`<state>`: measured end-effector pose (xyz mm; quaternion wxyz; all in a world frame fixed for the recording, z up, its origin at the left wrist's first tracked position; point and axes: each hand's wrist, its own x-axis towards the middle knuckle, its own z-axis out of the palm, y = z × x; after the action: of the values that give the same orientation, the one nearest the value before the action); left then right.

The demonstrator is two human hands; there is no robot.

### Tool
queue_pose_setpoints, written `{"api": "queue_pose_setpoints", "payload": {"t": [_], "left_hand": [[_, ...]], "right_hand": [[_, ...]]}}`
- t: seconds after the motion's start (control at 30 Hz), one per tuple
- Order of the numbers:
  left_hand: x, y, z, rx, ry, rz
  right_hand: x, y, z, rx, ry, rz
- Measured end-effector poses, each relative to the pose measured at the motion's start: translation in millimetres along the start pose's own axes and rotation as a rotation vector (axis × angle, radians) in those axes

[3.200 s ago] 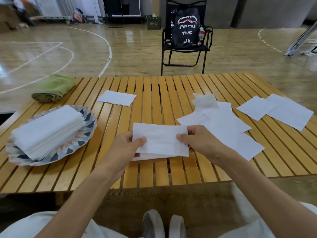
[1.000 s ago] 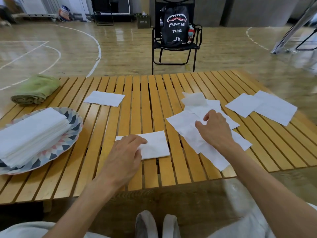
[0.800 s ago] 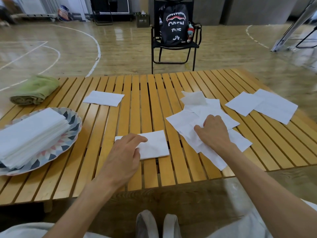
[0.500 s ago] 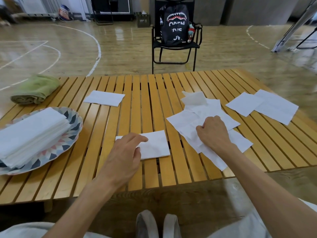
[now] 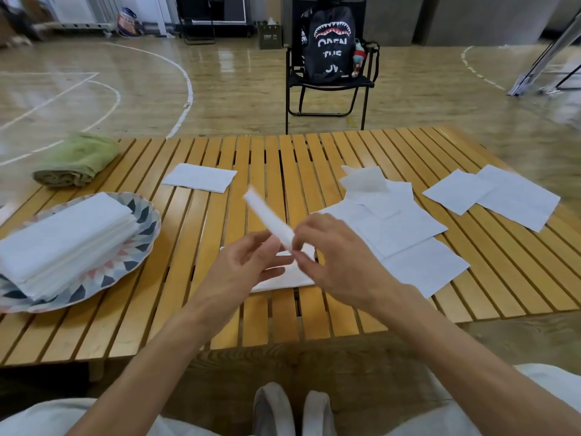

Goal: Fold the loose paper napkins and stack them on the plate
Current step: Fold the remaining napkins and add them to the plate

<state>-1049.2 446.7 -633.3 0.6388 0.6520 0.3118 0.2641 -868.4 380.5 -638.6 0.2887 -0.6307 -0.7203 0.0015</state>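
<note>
Napkin point(image 5: 268, 219) pinched at its near end by right hand point(image 5: 338, 262), long axis running up-left, left hand point(image 5: 243, 272) spread open just beside, plate point(image 5: 143, 247) leftward.

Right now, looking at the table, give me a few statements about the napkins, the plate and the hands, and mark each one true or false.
1. The right hand pinches a napkin lifted off the table. True.
2. The plate holds no napkins yet. False: a stack of folded napkins already lies on it.
3. A rolled green towel lies at the far left of the table, beyond the plate. True.
4. The backpack sits on the table. False: it sits on a folding chair on the floor behind the table.
5. Loose napkins lie on the table's right half. True.
</note>
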Motion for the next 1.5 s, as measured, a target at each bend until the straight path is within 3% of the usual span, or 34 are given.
{"api": "queue_pose_setpoints", "payload": {"t": [0.1,0.2,0.3,0.43,0.53,0.77,0.9,1.07,1.17,1.3,1.5], "left_hand": [[-1,6,2,-0.170,0.011,-0.022],[-1,6,0,-0.229,0.101,-0.005],[0,6,-6,-0.228,0.118,0.017],[5,2,-18,0.120,0.190,0.079],[5,0,-23,0.204,0.187,0.106],[0,8,-16,0.060,0.044,0.004],[1,6,-15,-0.076,0.142,-0.054],[7,-8,-23,-0.079,0.393,-0.116],[8,-14,-25,0.108,0.421,-0.109],[10,-24,-27,0.544,0.471,-0.072],[12,-28,-25,0.655,0.515,-0.028]], "right_hand": [[-4,-10,11,-0.051,-0.022,-0.132],[-5,-11,14,-0.024,-0.018,-0.135],[-3,-13,6,0.222,-0.027,0.029],[5,-14,-19,0.688,-0.029,0.330],[9,-8,-33,0.928,-0.077,0.407],[2,10,-32,1.214,-0.412,0.552],[2,12,-29,1.326,-0.366,0.683],[1,14,-20,1.155,-0.311,0.781],[2,12,-10,0.875,-0.180,0.813],[3,14,4,0.565,-0.129,0.776],[0,13,21,0.354,-0.091,0.688]]}}
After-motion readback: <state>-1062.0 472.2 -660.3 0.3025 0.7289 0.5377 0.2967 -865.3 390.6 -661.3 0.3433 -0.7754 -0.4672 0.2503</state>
